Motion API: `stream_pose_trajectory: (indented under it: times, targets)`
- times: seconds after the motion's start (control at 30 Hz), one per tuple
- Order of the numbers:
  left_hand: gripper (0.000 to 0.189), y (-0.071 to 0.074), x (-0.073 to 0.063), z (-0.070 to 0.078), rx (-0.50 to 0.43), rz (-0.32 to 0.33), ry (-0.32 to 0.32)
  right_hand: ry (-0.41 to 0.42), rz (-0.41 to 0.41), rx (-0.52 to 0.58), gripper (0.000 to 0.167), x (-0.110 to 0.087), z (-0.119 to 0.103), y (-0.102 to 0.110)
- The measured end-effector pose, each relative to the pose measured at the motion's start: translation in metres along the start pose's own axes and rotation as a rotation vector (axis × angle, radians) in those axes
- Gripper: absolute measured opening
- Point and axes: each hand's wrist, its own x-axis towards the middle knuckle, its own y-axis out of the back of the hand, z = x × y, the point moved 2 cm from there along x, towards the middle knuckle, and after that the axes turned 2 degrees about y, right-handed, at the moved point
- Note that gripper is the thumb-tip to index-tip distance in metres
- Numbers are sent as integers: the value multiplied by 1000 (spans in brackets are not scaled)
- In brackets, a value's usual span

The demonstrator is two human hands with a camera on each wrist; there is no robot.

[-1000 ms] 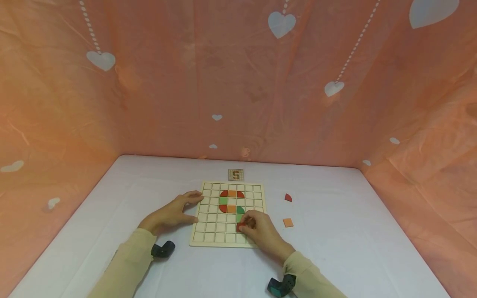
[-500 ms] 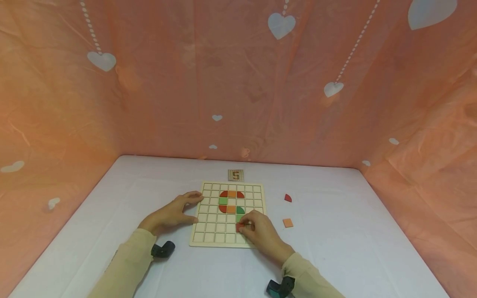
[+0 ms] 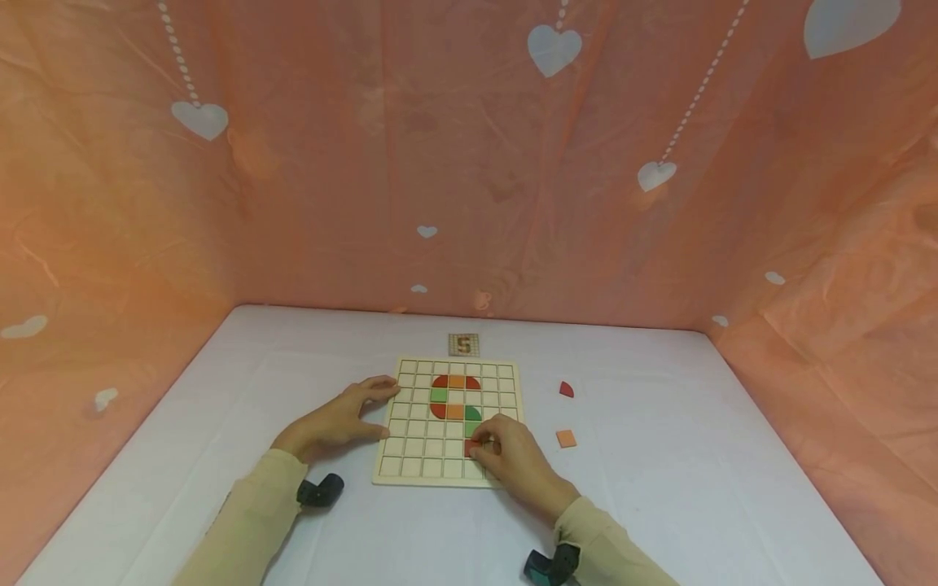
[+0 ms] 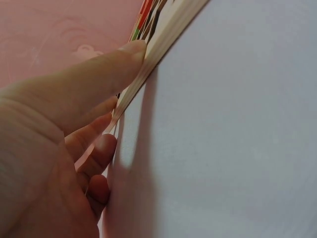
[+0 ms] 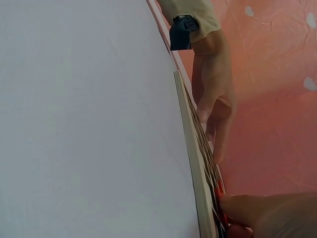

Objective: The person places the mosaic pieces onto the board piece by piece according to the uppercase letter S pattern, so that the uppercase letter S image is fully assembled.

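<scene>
A pale wooden grid board (image 3: 422, 448) lies on the white table. My left hand (image 3: 333, 419) touches its left edge with thumb and fingertips, the fingers extended; the left wrist view shows the thumb (image 4: 111, 64) against the rim. Over the lower right cells, my right hand (image 3: 522, 462) pinches a red piece (image 3: 468, 448), partly hidden by the fingers. Just above it in the grid are a light green square (image 3: 471, 427) and a dark green quarter circle (image 3: 473, 413). Farther up sit red quarter circles (image 3: 439, 411), orange squares (image 3: 456, 412) and another light green square (image 3: 438, 395).
Right of the board lie a loose red quarter circle (image 3: 567, 389) and an orange square (image 3: 566, 439). A small card (image 3: 464, 345) with an S-like figure lies behind the board. Orange cloth (image 3: 469, 163) with pale hearts surrounds the table's back and sides.
The right hand has shifted very slightly left with the red piece, which now shows a little more beside the fingertips. My left hand has stayed at the board's edge.
</scene>
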Motion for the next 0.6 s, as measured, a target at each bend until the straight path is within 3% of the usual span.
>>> stream_pose_trajectory:
  times: [0.6]
  targets:
    - [77,0,-2,2,-18,-6,4,-1,-27,9,12,0,-3,4]
